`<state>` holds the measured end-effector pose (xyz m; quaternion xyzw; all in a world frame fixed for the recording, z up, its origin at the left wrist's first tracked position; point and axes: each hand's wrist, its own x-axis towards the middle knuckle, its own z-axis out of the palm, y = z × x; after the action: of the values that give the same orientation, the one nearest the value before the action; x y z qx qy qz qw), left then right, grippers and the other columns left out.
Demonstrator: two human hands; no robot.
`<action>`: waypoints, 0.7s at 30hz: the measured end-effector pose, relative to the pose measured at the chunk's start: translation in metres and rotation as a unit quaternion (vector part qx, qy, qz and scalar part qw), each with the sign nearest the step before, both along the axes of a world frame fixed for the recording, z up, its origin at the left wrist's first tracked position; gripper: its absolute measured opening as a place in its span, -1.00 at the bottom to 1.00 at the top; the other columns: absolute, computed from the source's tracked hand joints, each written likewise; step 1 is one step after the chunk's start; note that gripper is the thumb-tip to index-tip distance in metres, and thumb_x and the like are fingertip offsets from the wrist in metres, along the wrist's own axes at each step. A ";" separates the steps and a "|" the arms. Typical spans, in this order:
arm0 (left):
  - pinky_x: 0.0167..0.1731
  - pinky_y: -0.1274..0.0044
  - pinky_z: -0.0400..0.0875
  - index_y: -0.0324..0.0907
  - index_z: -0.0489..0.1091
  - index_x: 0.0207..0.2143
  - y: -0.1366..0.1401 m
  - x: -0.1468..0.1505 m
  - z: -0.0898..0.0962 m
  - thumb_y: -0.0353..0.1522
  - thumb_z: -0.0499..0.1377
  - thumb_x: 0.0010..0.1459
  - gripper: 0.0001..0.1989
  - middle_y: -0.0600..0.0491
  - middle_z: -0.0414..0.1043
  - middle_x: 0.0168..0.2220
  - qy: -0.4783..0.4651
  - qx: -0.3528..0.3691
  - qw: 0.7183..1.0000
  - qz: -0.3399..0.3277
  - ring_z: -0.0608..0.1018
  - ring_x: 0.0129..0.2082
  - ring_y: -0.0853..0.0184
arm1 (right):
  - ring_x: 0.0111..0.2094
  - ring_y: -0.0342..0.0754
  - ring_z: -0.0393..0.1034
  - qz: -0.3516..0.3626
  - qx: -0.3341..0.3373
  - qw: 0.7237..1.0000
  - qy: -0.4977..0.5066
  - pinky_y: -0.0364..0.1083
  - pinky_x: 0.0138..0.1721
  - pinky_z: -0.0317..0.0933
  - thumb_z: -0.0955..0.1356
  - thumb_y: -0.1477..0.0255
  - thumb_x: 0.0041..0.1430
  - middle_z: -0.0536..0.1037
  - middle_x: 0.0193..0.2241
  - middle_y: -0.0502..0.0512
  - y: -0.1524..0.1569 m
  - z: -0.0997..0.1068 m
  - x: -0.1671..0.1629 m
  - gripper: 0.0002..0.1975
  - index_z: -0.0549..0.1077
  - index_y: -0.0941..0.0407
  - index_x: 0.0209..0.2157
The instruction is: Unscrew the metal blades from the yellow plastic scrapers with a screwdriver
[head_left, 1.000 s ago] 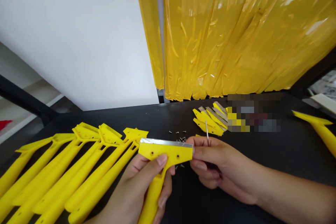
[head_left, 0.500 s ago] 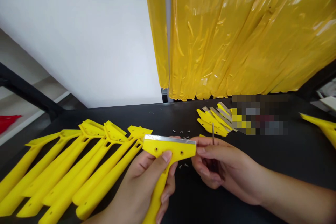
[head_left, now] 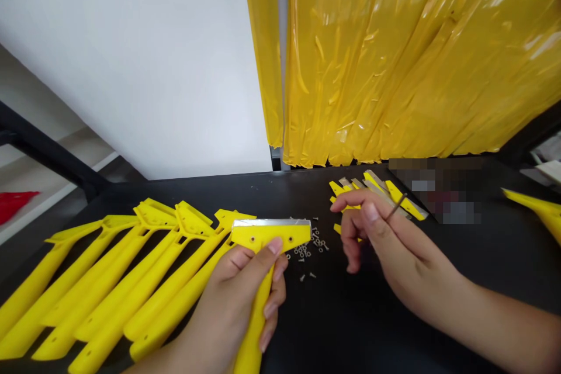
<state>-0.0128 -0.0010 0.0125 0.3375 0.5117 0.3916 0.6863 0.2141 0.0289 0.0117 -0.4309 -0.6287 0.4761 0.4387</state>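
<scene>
My left hand (head_left: 245,292) is wrapped round the handle of a yellow scraper (head_left: 272,238), its thumb pressed on the head. A metal blade (head_left: 272,223) runs along the scraper's top edge, and two holes show in the head. Off to the right, my right hand (head_left: 385,234) is raised over the table with its fingertips apart from the scraper. A thin screwdriver (head_left: 398,205) is held in its grip; only the metal shaft shows, the rest hidden by the hand. Small screws and nuts (head_left: 307,248) lie scattered between the hands.
Several yellow scraper handles (head_left: 144,280) lie in a slanted row on the left of the black table (head_left: 333,327). Behind my right hand are yellow plates and blades (head_left: 377,187). Yellow plastic sheeting (head_left: 372,58) and a white panel (head_left: 144,70) stand at the back.
My right hand has drawn away from the scraper to the right and up, and the screwdriver has tilted. My left hand has shifted slightly left with the scraper, uncovering more screws and nuts.
</scene>
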 end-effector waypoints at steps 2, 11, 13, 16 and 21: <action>-0.80 0.71 0.16 -0.15 0.36 -0.48 0.001 -0.001 0.000 -0.02 0.22 0.33 -0.54 0.20 0.24 -0.69 0.001 0.000 1.000 0.009 0.21 -0.79 0.52 | -0.44 -0.09 0.35 -0.019 0.038 0.990 -0.134 -0.04 -0.28 0.27 0.22 0.12 0.54 0.38 -0.42 -0.08 0.006 0.000 0.007 -0.72 0.36 -0.05 0.08; -0.79 0.69 0.15 -0.15 0.37 -0.50 0.010 -0.002 0.001 -0.03 0.31 0.25 -0.55 0.22 0.20 -0.72 0.010 0.015 0.997 0.071 0.21 -0.79 0.51 | -0.26 -0.02 0.45 -0.027 0.053 0.983 -0.172 -0.03 -0.29 0.32 0.29 0.24 0.48 0.55 -0.28 0.03 0.029 -0.001 0.017 -0.66 0.43 -0.06 0.20; -0.79 0.69 0.14 -0.15 0.37 -0.51 0.010 -0.003 0.001 -0.03 0.30 0.27 -0.55 0.22 0.20 -0.71 0.010 0.018 0.997 0.073 0.22 -0.79 0.51 | -0.35 -0.06 0.43 -0.037 0.048 0.992 -0.109 -0.08 -0.37 0.27 0.37 0.25 0.42 0.55 -0.34 0.01 0.025 0.005 0.015 -0.74 0.50 -0.03 0.08; -0.78 0.69 0.13 -0.16 0.38 -0.50 0.011 -0.003 0.000 -0.04 0.29 0.28 -0.55 0.22 0.20 -0.71 0.011 0.016 0.997 0.073 0.22 -0.79 0.52 | -0.43 -0.13 0.38 -0.031 0.026 0.999 0.001 -0.11 -0.40 0.26 0.50 0.30 0.30 0.51 -0.38 -0.04 0.017 0.012 0.015 -0.87 0.56 -0.01 -0.17; -0.78 0.69 0.14 -0.16 0.38 -0.50 0.012 -0.003 -0.002 -0.05 0.28 0.29 -0.56 0.22 0.20 -0.70 0.005 0.007 0.997 0.075 0.20 -0.78 0.51 | -0.48 -0.12 0.31 0.042 -0.002 0.995 0.088 -0.09 -0.45 0.17 0.43 0.20 0.41 0.46 -0.48 -0.03 0.001 0.011 0.021 -0.82 0.65 -0.03 -0.19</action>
<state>-0.0158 0.0110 0.0107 0.3049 0.5360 0.4436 0.6504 0.2349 0.0301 0.0231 -0.3617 -0.6041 0.5316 0.4707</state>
